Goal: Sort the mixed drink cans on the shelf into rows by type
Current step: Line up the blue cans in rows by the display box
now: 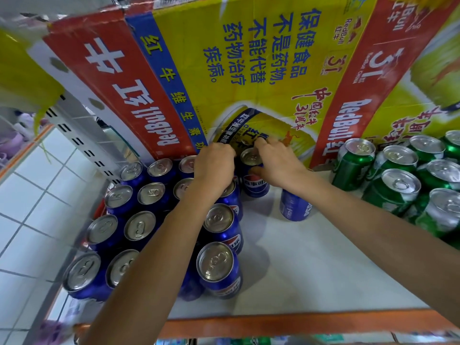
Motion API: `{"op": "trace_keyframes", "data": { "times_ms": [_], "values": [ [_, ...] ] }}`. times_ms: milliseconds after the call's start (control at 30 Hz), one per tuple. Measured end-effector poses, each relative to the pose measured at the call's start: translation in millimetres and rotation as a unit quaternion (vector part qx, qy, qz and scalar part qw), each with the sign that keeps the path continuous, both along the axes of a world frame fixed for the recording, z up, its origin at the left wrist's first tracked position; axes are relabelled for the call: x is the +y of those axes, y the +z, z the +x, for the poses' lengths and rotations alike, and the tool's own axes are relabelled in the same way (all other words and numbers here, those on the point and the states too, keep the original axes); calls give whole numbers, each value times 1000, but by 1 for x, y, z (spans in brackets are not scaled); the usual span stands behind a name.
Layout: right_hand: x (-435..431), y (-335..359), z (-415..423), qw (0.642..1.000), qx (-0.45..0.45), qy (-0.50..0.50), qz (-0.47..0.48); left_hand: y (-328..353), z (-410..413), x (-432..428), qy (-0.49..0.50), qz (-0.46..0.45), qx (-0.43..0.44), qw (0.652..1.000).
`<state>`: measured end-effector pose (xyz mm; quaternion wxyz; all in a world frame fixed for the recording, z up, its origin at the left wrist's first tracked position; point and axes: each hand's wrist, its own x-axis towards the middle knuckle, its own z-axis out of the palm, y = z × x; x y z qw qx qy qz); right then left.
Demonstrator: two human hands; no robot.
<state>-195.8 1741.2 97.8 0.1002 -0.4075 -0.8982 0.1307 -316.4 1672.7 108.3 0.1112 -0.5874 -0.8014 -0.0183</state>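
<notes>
Between blue cans [139,226] and green cans [400,185], shelf [311,257] lies bare.

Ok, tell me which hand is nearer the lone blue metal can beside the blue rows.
Right. The right hand, gripping a rear blue can, sits just behind the lone blue metal can; the left hand is farther left, above the blue rows.

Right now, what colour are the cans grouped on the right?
The right-hand cans are green with silver tops; head view.
</notes>
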Motion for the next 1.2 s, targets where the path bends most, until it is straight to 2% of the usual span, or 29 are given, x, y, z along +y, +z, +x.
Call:
{"op": "trace_keyframes", "data": {
  "times_ms": [267,567,800,933,1100,1200],
  "values": [
    [-9,-2,6,1000,19,-4,-2,-4,1,0,-3,12,3,1000],
    [-2,5,12,1000,-14,12,-4,-6,1,-4,-5,13,-10,1000],
    [0,11,54,997,69,0,-33,-2,1,-13,-26,13,-61,998],
    [-2,3,91,984,123,-66,-110,6,16,-21,-81,51,-131,987],
    [-15,-32,110,963,98,-62,-241,12,43,-21,-167,27,-198,966],
    [-21,-39,109,963,133,-63,-225,9,56,-24,-184,-1,-234,955]
  ]
}}
